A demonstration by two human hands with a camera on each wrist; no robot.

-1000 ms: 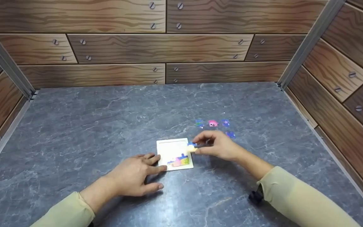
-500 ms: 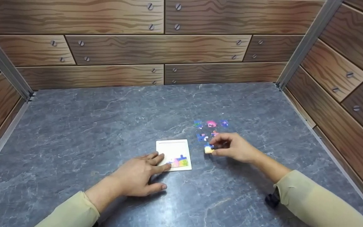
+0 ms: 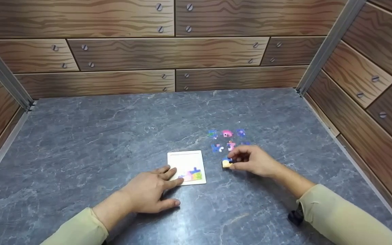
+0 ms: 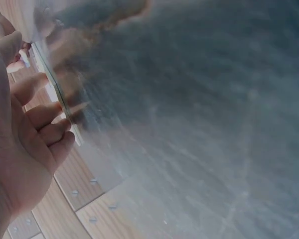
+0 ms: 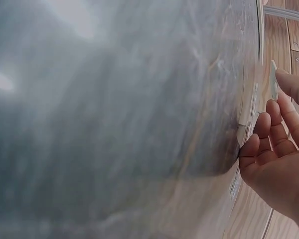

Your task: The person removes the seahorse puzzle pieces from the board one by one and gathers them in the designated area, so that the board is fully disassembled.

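Observation:
A white square puzzle tray (image 3: 185,160) lies on the grey marbled table, with a few joined colourful pieces (image 3: 196,175) along its lower right. My left hand (image 3: 151,189) rests at the tray's left edge, fingers spread and fingertips on its rim. To the right of the tray, my right hand (image 3: 255,161) pinches a yellow and blue puzzle piece (image 3: 227,163) between thumb and fingers. In the right wrist view that puzzle piece (image 5: 273,79) is seen edge-on at the thumb, raised off the table. The left wrist view shows the left fingers (image 4: 45,114) along the tray's edge.
Loose puzzle pieces lie in two rows beyond the right hand, among them a pink one (image 3: 227,133), a blue one with a star (image 3: 241,132) and a blue and pink one (image 3: 216,147). Wood-patterned walls (image 3: 168,54) enclose the table at the back and sides.
My right hand has moved right, taking the yellow and blue puzzle piece from the tray's right edge to beside the loose pieces. The left hand stays at the tray.

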